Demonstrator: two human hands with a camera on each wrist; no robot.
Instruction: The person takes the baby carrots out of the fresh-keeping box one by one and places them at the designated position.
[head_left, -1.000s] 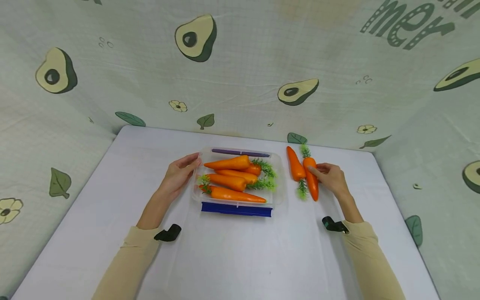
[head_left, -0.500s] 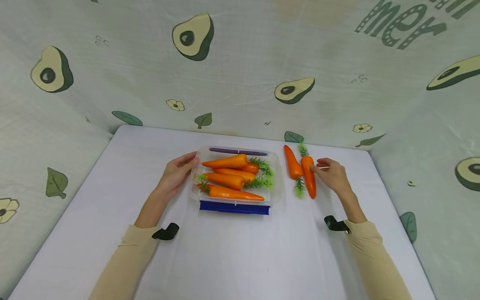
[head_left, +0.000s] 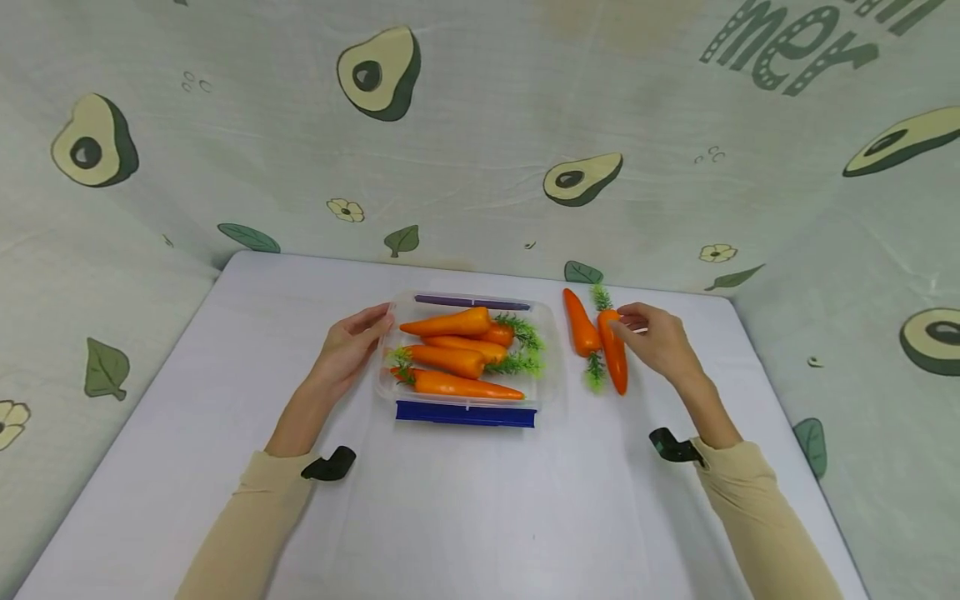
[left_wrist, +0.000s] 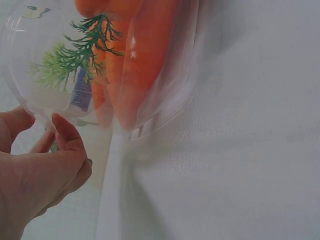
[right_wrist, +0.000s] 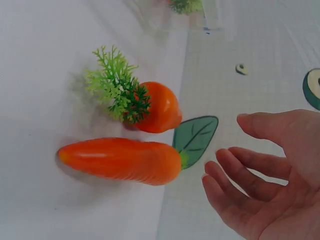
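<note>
My left hand (head_left: 347, 352) holds the left edge of a clear plastic food container (head_left: 553, 367). In the left wrist view its thumb and fingers pinch the container's rim. Several orange toy carrots (head_left: 450, 361) with green tops lie inside. On the right, my right hand (head_left: 660, 340) hovers with spread, slightly bent fingers over one loose carrot (head_left: 615, 360). The right wrist view shows a gap between those fingers and this carrot (right_wrist: 120, 159). A second loose carrot (head_left: 579, 321) lies just left of it, leafy end toward me.
A blue latch flap (head_left: 465, 414) hangs out at the container's front, and another latch (head_left: 472, 302) is at its back. The white table (head_left: 480, 508) meets an avocado-print cloth (head_left: 465, 150) behind and at both sides.
My right hand has let go of the right-hand loose carrot and shifted up and slightly away from it. The left hand keeps its hold on the container. The head view has shifted slightly.
</note>
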